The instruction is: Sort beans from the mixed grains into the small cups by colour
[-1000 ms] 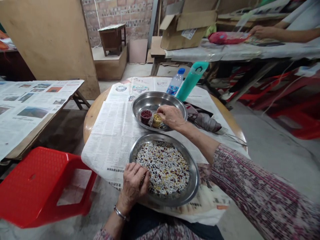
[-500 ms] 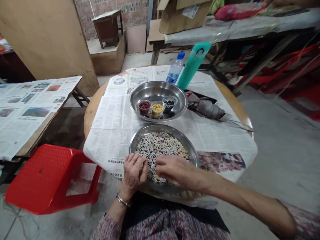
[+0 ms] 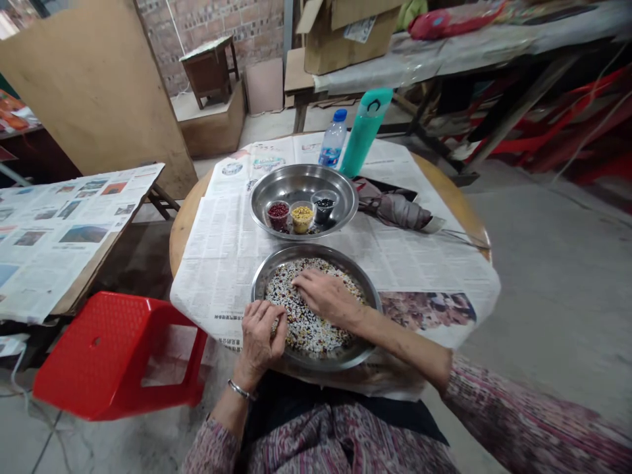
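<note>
A steel pan (image 3: pixel 365 288) full of mixed white, dark and yellow beans (image 3: pixel 306 326) sits at the near edge of a round table. My left hand (image 3: pixel 260 339) grips the pan's near-left rim with curled fingers. My right hand (image 3: pixel 323 295) rests palm down on the beans, fingers pinched together toward the left. Behind it a second steel pan (image 3: pixel 301 181) holds three small cups: red beans (image 3: pixel 278 212), yellow beans (image 3: pixel 302 214), black beans (image 3: pixel 324 204).
Newspaper (image 3: pixel 222 250) covers the round table. A water bottle (image 3: pixel 332 139), a teal bottle (image 3: pixel 364 130) and a folded grey umbrella (image 3: pixel 397 209) lie at the back. A red stool (image 3: pixel 113 355) stands left, beside another newspaper-covered table (image 3: pixel 59 230).
My right hand came back from the yellow cup in the far pan and now lies on the mixed beans in the near pan. My left hand stays at the rim.
</note>
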`<state>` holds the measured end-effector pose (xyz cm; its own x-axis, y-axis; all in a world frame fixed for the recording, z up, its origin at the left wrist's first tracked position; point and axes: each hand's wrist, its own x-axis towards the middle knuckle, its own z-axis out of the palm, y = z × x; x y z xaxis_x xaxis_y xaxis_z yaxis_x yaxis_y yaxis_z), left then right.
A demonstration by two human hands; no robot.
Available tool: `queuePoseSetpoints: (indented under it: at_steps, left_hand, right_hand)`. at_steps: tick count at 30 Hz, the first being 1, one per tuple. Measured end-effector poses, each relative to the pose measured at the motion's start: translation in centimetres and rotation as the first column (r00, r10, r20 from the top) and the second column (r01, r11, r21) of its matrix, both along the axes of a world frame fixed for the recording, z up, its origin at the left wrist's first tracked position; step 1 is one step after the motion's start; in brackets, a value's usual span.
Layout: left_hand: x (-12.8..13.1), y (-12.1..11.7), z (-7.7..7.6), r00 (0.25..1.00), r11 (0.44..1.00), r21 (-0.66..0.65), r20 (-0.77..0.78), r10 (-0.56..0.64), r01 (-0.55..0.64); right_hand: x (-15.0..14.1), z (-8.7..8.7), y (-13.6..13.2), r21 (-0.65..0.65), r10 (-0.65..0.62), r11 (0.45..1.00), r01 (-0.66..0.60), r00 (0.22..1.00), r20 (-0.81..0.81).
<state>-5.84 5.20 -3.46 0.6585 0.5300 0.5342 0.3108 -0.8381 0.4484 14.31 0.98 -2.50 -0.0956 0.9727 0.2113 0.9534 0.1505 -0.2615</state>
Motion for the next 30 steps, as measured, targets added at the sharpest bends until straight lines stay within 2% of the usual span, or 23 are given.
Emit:
queuePoseSetpoints:
  at_steps: [3, 5, 7, 9, 11, 13, 17, 19, 20, 22, 24, 26, 30]
  left_hand:
    - [-0.2, 0.0, 1.7, 0.986, 0.998, -0.025, -0.160, -0.055, 0.051]
    - [-0.2, -0.2, 2.9, 0.936, 0.997, -0.033, -0.344, -0.081, 0.074]
    - [-0.2, -0.4, 3.6, 0.847, 0.998, -0.014, -0.529, -0.056, 0.057]
    - [0.1, -0.6, 3.7, 0.745, 0.999, 0.007, -0.667, -0.026, 0.041]
    - [0.5, -0.9, 3.5, 0.669, 0.999, -0.009, -0.743, -0.035, 0.042]
    - [1.1, -1.2, 3.3, 0.629, 0.997, -0.066, -0.773, -0.079, 0.044]
    - [3.0, -2.2, 3.9, 0.630, 0.963, -0.244, -0.732, -0.259, 0.113]
    - [4.3, -2.6, 4.1, 0.655, 0.941, -0.261, -0.677, -0.336, 0.214]
    - [5.1, -2.6, 4.0, 0.665, 0.934, -0.230, -0.657, -0.356, 0.273]
    - [6.6, -2.4, 3.6, 0.678, 0.922, -0.112, -0.645, -0.351, 0.371]
    - [8.0, -1.7, 3.1, 0.699, 0.914, 0.008, -0.648, -0.304, 0.405]
    - [8.9, -0.7, 2.8, 0.714, 0.929, 0.062, -0.659, -0.237, 0.365]
    - [9.0, 1.8, 2.7, 0.688, 0.966, 0.027, -0.706, -0.165, 0.259]
  right_hand:
    - [-0.8, -0.5, -2.3, 0.037, 0.233, 0.972, -0.232, 0.972, -0.025]
    - [-0.4, -0.8, -3.8, 0.067, 0.231, 0.971, -0.230, 0.973, -0.005]
    - [0.6, -1.1, -5.1, 0.115, 0.113, 0.987, -0.113, 0.994, 0.005]
    - [1.4, -1.5, -6.0, 0.179, -0.045, 0.983, 0.048, 0.999, -0.020]
    - [1.7, -2.0, -6.5, 0.246, -0.171, 0.951, 0.185, 0.982, -0.080]
    - [1.6, -2.5, -6.7, 0.307, -0.236, 0.909, 0.283, 0.955, -0.180]
    - [1.1, -3.2, -6.8, 0.421, -0.208, 0.804, 0.421, 0.861, -0.463]
    - [1.0, -3.4, -6.8, 0.450, -0.183, 0.764, 0.463, 0.824, -0.536]
    - [1.0, -3.5, -6.9, 0.457, -0.179, 0.753, 0.473, 0.816, -0.549]
    - [1.0, -3.7, -7.1, 0.462, -0.178, 0.746, 0.479, 0.813, -0.555]
    - [1.0, -3.8, -7.2, 0.465, -0.178, 0.740, 0.485, 0.809, -0.560]
    - [0.9, -3.9, -7.2, 0.472, -0.177, 0.729, 0.496, 0.802, -0.570]
    - [0.9, -3.9, -7.1, 0.470, -0.172, 0.724, 0.505, 0.791, -0.587]
